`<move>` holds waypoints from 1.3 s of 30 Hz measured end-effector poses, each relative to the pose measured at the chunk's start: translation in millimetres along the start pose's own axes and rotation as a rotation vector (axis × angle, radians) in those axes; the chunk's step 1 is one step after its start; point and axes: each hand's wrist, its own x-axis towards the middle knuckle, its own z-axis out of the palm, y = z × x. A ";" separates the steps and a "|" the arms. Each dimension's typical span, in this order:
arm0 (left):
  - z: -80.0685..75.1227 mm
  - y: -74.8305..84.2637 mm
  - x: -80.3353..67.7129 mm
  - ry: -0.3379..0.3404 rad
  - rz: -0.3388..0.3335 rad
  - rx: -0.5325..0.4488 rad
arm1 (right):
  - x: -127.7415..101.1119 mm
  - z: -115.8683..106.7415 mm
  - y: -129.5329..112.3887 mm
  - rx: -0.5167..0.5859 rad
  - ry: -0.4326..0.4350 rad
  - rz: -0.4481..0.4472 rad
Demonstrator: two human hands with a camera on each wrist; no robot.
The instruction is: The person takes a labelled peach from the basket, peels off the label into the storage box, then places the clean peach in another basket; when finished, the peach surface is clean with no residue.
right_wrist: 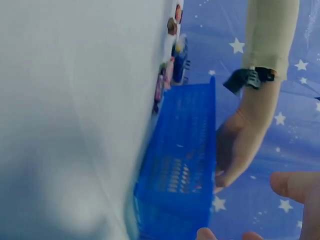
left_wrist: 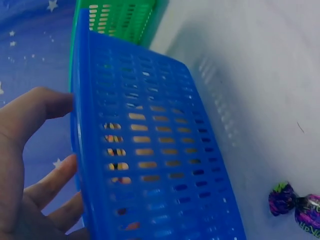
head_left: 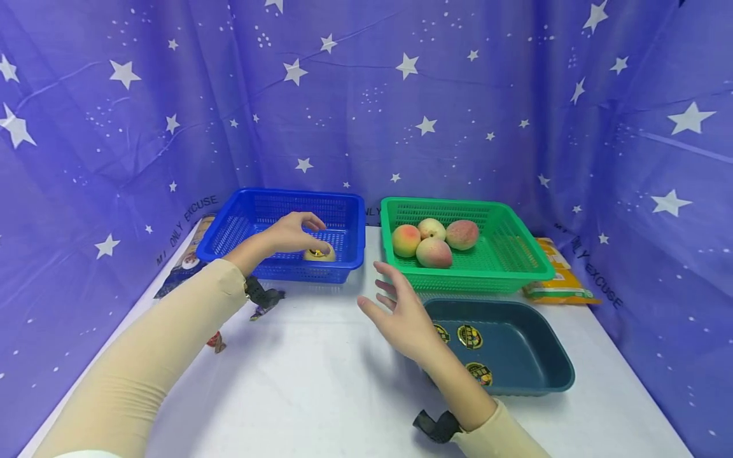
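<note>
My left hand (head_left: 289, 233) hovers over the blue basket (head_left: 286, 270), its fingers loosely bent and nothing in its grasp. Below its thumb, on the basket floor, lies a pale round fruit (head_left: 322, 256) with a gold and black sticker. In the left wrist view the thumb and fingers (left_wrist: 55, 172) are near the basket rim, and the fruit shows only through the slots. My right hand (head_left: 403, 318) is held in the air, fingers spread, in front of the green basket (head_left: 469, 282) and by the left end of a dark tray (head_left: 529, 356). It holds nothing.
Several peaches (head_left: 433, 252) sit in the green basket. Gold and black round stickers (head_left: 469, 336) show inside the dark tray. An orange packet (head_left: 558, 286) lies at the right edge; wrapped candies (head_left: 216, 342) and a dark blue package (head_left: 177, 275) are at the left. Starred purple cloth (head_left: 355, 114) encloses the table.
</note>
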 end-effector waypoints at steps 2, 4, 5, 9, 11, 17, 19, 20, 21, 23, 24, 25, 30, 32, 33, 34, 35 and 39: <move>-1.3 -3.7 -0.2 -0.023 -0.021 -0.010 | 6.5 11.3 2.1 0.038 0.018 0.016; -2.0 -5.7 -0.8 -0.048 -0.034 -0.020 | 13.2 20.9 4.7 0.067 0.038 0.018; -1.7 -7.8 1.4 -0.060 -0.049 -0.018 | 16.7 25.3 6.0 0.081 0.047 0.021; 0.6 -11.2 7.3 -0.103 -0.095 -0.028 | 29.6 39.3 8.7 0.125 0.071 0.027; 2.3 -12.0 10.1 -0.114 -0.115 -0.037 | 36.4 45.1 8.3 0.138 0.086 0.038; 6.2 -7.6 8.7 -0.119 -0.129 -0.074 | 56.8 56.4 9.7 0.146 0.151 0.075; 7.4 -7.0 9.6 -0.114 -0.137 -0.082 | 63.6 59.4 10.4 0.163 0.176 0.074; 8.0 -6.8 10.3 -0.113 -0.137 -0.083 | 66.9 60.8 10.5 0.176 0.189 0.072; 8.9 -6.6 11.0 -0.113 -0.140 -0.082 | 69.8 62.3 10.5 0.187 0.203 0.071; 10.6 -6.1 12.4 -0.113 -0.148 -0.077 | 74.6 65.0 10.8 0.203 0.226 0.070; 11.3 -5.9 12.9 -0.114 -0.152 -0.071 | 76.8 66.5 11.8 0.204 0.237 0.070; 12.1 -5.8 13.5 -0.115 -0.156 -0.066 | 78.5 67.6 12.7 0.201 0.247 0.079; 14.7 -6.1 15.8 -0.107 -0.175 -0.071 | 83.3 72.2 17.0 0.196 0.285 0.110; 15.4 -6.8 16.7 -0.100 -0.182 -0.084 | 84.3 73.0 18.1 0.205 0.295 0.111; 15.6 -7.4 17.1 -0.096 -0.184 -0.090 | 84.9 73.3 18.4 0.213 0.298 0.109; 15.8 -8.0 17.5 -0.094 -0.185 -0.096 | 85.3 73.3 18.6 0.218 0.300 0.111; 15.9 -8.4 17.6 -0.092 -0.186 -0.101 | 85.8 73.4 18.8 0.226 0.301 0.105; 15.0 -8.8 17.8 -0.082 -0.180 -0.117 | 87.8 73.1 19.6 0.243 0.302 0.108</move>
